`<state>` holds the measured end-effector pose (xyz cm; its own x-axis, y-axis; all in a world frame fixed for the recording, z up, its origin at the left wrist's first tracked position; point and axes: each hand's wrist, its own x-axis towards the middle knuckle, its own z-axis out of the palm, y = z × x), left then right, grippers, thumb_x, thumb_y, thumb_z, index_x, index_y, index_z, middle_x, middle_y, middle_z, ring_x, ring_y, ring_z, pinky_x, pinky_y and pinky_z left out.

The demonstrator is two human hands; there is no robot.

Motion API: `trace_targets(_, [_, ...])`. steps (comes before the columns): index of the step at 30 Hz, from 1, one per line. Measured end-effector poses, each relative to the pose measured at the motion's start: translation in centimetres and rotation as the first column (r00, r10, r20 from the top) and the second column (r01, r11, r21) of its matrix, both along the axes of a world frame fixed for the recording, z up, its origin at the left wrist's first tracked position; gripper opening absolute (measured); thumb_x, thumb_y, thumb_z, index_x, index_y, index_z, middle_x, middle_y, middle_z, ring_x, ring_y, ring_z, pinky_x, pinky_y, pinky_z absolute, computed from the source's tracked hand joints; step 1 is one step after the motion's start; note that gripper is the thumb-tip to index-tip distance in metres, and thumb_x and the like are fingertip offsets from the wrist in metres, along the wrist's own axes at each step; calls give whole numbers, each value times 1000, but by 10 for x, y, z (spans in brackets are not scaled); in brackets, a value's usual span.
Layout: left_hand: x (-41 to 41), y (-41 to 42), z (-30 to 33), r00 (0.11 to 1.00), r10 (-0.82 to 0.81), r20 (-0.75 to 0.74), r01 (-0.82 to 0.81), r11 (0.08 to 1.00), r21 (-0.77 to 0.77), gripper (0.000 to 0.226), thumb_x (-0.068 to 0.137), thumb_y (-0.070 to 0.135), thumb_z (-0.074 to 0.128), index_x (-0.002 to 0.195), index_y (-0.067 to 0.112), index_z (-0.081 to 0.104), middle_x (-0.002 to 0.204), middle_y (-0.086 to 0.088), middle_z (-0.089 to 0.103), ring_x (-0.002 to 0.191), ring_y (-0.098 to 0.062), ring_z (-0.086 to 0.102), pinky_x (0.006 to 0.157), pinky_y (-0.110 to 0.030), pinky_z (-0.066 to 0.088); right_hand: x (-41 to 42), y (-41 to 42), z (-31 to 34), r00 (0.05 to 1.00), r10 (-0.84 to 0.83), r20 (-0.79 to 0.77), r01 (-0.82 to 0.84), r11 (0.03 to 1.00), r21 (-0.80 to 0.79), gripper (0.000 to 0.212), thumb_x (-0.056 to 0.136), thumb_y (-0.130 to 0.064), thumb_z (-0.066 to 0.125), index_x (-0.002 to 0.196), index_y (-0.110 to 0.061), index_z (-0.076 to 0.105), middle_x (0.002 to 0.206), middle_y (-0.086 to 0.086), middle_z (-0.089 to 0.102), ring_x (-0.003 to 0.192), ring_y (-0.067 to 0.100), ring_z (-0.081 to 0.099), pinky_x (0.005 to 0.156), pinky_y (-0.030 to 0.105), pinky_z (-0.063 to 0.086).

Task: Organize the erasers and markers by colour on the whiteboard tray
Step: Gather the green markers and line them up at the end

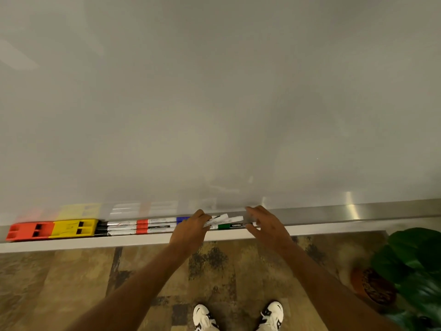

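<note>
On the whiteboard tray [334,226] a red eraser [29,231] and a yellow eraser [74,227] lie side by side at the far left. Right of them lie three black-capped markers [118,228], then three red-capped markers [156,226]. A blue cap [182,219] peeks out behind my left hand [191,231], which is closed over several white-bodied markers [223,219] fanning out to the right. A green marker [230,226] lies on the tray between my hands. My right hand [267,225] hovers over the tray with fingers spread, holding nothing.
The whiteboard [214,103] fills the upper view. A potted plant [410,271] stands on the floor at the lower right, close to my right forearm. My white shoes [238,316] are on a patterned carpet below the tray.
</note>
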<state>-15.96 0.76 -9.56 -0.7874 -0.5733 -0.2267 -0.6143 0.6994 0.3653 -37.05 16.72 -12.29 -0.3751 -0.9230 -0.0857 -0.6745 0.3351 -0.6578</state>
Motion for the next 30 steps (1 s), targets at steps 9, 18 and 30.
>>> trace_targets(9, [-54,28,-3,996,-44,-72,48,997,58,24,96,32,51,119,28,56,110,5,55,82,-17,59,68,-32,52,-28,12,-1,985,87,-152,-96,994,-52,22,96,-17,45,107,-13,63,103,4,62,95,18,52,81,24,40])
trace_targets(18, [-10,24,3,963,234,-135,-200,954,223,15,98,29,43,85,36,40,70,6,55,54,-8,50,46,-21,40,-33,-1,-25,965,156,-209,-151,988,42,21,92,-11,54,109,-5,65,112,13,63,111,29,49,93,35,44])
trace_targets(30, [-26,29,-6,982,144,-120,-140,989,48,12,91,17,53,96,28,53,93,11,51,85,-7,42,75,-25,38,-27,-9,-39,961,208,-183,-199,978,67,29,89,-11,56,118,-12,59,120,8,59,116,22,43,98,28,39])
